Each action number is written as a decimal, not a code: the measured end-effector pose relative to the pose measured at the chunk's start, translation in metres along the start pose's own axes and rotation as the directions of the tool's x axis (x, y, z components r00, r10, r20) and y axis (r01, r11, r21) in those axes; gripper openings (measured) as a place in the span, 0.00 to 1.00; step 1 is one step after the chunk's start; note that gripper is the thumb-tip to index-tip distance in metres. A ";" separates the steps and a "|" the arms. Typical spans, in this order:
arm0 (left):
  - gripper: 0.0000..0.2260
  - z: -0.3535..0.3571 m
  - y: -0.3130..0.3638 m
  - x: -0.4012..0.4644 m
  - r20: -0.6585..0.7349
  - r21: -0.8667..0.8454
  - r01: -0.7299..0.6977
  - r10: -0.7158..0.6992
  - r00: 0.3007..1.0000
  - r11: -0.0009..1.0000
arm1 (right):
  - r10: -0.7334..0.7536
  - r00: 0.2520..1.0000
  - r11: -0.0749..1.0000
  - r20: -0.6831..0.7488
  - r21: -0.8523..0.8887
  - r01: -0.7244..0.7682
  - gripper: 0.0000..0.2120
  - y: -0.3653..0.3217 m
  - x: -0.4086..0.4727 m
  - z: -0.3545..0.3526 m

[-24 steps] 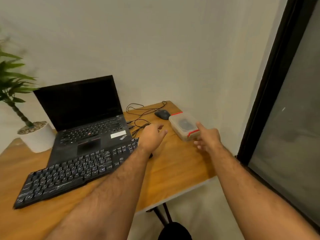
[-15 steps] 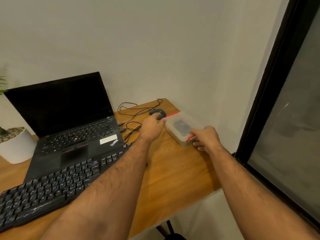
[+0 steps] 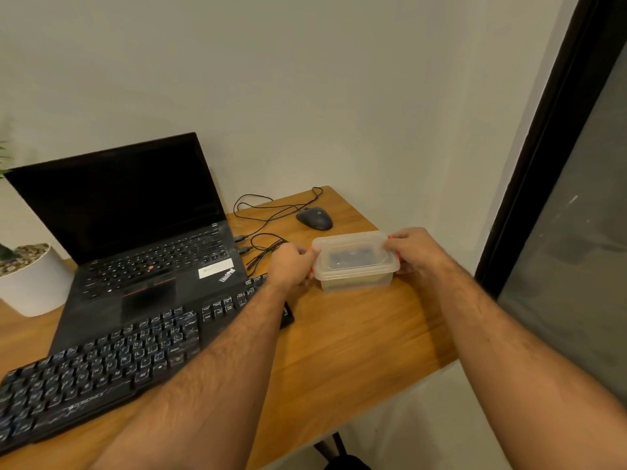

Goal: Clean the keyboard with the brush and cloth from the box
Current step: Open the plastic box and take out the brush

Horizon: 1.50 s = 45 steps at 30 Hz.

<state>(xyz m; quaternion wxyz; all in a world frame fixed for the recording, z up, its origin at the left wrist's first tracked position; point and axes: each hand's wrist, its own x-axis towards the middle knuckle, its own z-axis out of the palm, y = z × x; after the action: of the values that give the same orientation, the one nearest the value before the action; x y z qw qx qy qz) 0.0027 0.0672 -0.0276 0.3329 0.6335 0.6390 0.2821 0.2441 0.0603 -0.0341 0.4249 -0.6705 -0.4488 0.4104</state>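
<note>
A clear plastic box with a lid and red side clips sits on the wooden table near its right edge. Something dark shows through the lid; I cannot make out the brush or cloth. My left hand grips the box's left end and my right hand grips its right end, fingers curled over the clips. The black keyboard lies at the left front, under my left forearm.
An open black laptop stands behind the keyboard. A dark mouse and its tangled black cables lie behind the box. A white plant pot is at the far left. The table's right edge is close to the box.
The box has been drawn nearer and turned side-on. My left hand came from the mouse to the box's left end; my right hand now grips the right end.
</note>
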 end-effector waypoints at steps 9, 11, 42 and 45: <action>0.13 0.008 -0.007 -0.043 0.038 -0.335 0.118 -0.111 0.993 0.935 | 0.042 0.993 0.999 -0.111 -0.024 -0.045 0.13 0.007 -0.018 0.008; 0.13 0.010 -0.006 -0.053 0.035 -0.346 0.138 -0.134 0.990 0.928 | 0.035 0.992 0.997 -0.122 -0.066 -0.043 0.14 0.007 -0.025 0.005; 0.15 0.027 -0.002 -0.119 -0.120 -0.335 0.134 -0.183 0.976 0.933 | 0.041 0.989 0.999 -0.139 -0.023 -0.045 0.19 0.020 -0.089 -0.005; 0.13 0.025 -0.007 -0.114 -0.095 -0.425 0.165 -0.225 0.970 0.890 | 0.047 0.990 0.999 -0.136 -0.015 -0.050 0.17 0.018 -0.085 0.000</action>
<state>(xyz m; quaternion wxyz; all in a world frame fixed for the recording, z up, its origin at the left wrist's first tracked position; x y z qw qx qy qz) 0.0152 -0.0488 -0.0405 0.4399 0.4596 0.6471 0.4201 0.2266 -0.0244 -0.0365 0.4383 -0.7115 -0.4062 0.3698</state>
